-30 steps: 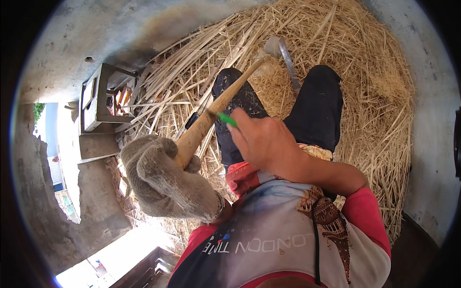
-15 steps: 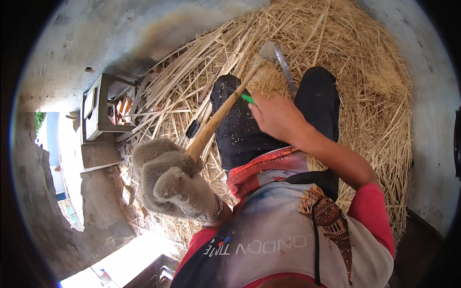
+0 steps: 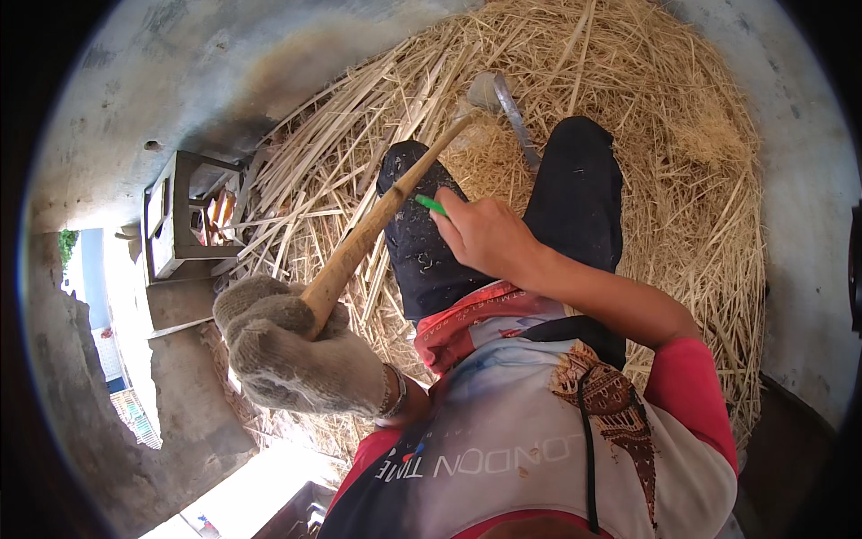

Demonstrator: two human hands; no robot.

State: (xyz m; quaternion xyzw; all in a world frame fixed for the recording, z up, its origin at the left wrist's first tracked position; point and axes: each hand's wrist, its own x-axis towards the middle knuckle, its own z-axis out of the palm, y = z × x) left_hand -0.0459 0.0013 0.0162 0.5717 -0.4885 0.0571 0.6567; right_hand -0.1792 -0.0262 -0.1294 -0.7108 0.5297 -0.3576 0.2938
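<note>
My left hand, in a knitted grey work glove, is closed round the thick near end of a pale wooden stick. The stick slants away over my left knee and thins toward its far tip. My bare right hand is closed on a small green object, perhaps a handle, against the stick's right side. Most of the green object lies hidden in my fingers, so its kind does not show. Beyond the stick's far tip, a rounded grey stone sits next to a long metal blade between my knees.
Straw and fine shavings cover the floor around my legs. Split strips lie in a heap at far left. A grey wooden stool stands against the left wall, with crumpled packaging inside. A grey wall rises at right.
My right hand has come nearer along the stick with the green object. The left hand and the stick have shifted a little left. The whole view has also moved slightly.
</note>
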